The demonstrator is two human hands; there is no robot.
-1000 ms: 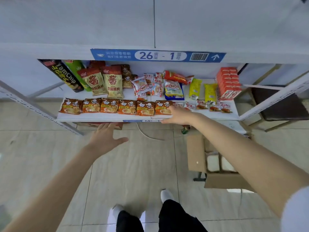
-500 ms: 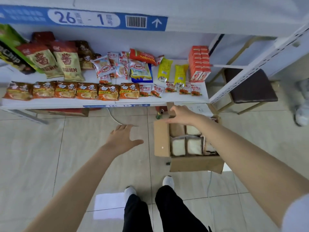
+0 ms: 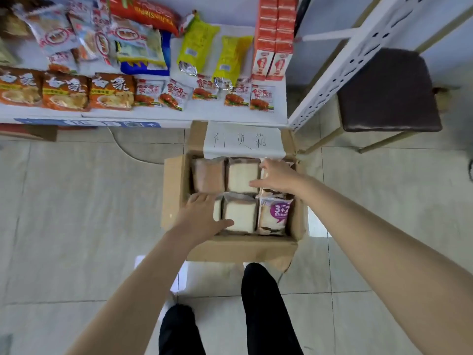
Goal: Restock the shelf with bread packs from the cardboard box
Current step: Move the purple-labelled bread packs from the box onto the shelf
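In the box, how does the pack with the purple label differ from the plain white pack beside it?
The purple-label pack shows a printed purple badge; the plain white pack shows only pale bread through clear wrap. The purple-label pack lies untouched in the cardboard box's near right corner; the plain white pack has the left hand's thumb on it. Both are wrapped bread in the near row.

I stood over the open box (image 3: 176, 190) at frame centre, on the tiled floor just below the shelf (image 3: 153, 115). My left hand (image 3: 202, 219) lay spread on the packs at the box's lower left, thumb across a white bread pack (image 3: 240, 213). My right hand (image 3: 277, 175) reached into the upper right, fingers spread over another pack (image 3: 242, 174). A purple-labelled pack (image 3: 275, 213) sat lower right. A stool (image 3: 386, 90) stood at upper right.
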